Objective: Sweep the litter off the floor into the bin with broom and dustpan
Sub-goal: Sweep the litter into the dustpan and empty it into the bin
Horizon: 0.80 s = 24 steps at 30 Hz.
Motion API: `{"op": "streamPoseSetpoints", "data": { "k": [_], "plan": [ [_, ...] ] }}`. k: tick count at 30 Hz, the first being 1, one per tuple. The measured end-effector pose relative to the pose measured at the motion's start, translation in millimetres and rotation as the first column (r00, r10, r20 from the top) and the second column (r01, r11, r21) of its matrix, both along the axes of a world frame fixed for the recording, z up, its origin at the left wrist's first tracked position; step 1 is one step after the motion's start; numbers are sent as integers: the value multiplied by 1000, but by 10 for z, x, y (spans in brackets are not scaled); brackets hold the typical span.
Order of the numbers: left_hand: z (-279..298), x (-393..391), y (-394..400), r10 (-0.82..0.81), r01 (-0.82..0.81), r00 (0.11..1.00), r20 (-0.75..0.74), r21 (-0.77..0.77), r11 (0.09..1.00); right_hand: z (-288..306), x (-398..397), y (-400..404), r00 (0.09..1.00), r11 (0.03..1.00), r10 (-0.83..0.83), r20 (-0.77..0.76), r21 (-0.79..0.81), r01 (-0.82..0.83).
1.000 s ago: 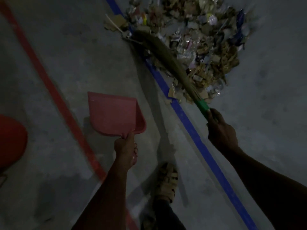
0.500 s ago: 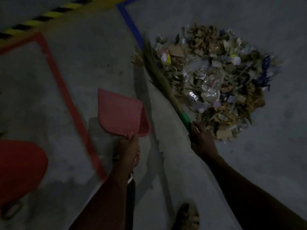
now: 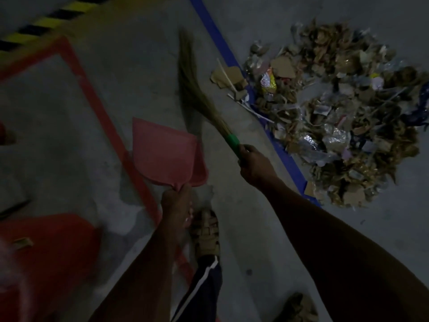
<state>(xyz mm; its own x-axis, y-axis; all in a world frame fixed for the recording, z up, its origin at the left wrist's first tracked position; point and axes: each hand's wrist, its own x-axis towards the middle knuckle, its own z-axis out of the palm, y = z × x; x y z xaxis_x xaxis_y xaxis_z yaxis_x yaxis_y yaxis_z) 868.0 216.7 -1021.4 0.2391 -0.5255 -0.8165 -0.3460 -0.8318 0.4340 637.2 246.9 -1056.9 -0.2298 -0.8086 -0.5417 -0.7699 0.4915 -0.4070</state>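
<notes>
I am holding the pink dustpan (image 3: pixel 163 151) by its handle, my left hand (image 3: pixel 177 205) gripping it with fingers curled round, the pan reaching away from them over the red floor line (image 3: pixel 102 112). My right hand (image 3: pixel 254 165) is clenching the green handle of the broom (image 3: pixel 202 98), bristles pointing far and left, apart from the litter (image 3: pixel 336 117) heaped at right across the blue line (image 3: pixel 285 159). The red bin (image 3: pixel 53 252) is sitting near left.

floor (image 3: pixel 97 140): grey concrete | on it: litter pile (image 3: pixel 336 112), red bin (image 3: pixel 46 256)
</notes>
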Motion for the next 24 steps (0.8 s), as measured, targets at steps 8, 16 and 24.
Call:
{"op": "streamPoseSetpoints", "data": {
  "k": [8, 16, 24],
  "plan": [
    [-2, 177, -365, -98, 97, 995, -16, -30, 995, 92, -249, -398, 961, 959, -275, -35, 55, 277],
    [90, -196, -344, -183, 180, 982, -49, -65, 981, 166, -633, 161, 826, 825, -558, -75, 52, 563],
    [138, -914, 68, -269, 271, 953, -140, -9, 963, 416, -982, 1098, 707, 737, -654, -268, -14, 676]
  ]
}}
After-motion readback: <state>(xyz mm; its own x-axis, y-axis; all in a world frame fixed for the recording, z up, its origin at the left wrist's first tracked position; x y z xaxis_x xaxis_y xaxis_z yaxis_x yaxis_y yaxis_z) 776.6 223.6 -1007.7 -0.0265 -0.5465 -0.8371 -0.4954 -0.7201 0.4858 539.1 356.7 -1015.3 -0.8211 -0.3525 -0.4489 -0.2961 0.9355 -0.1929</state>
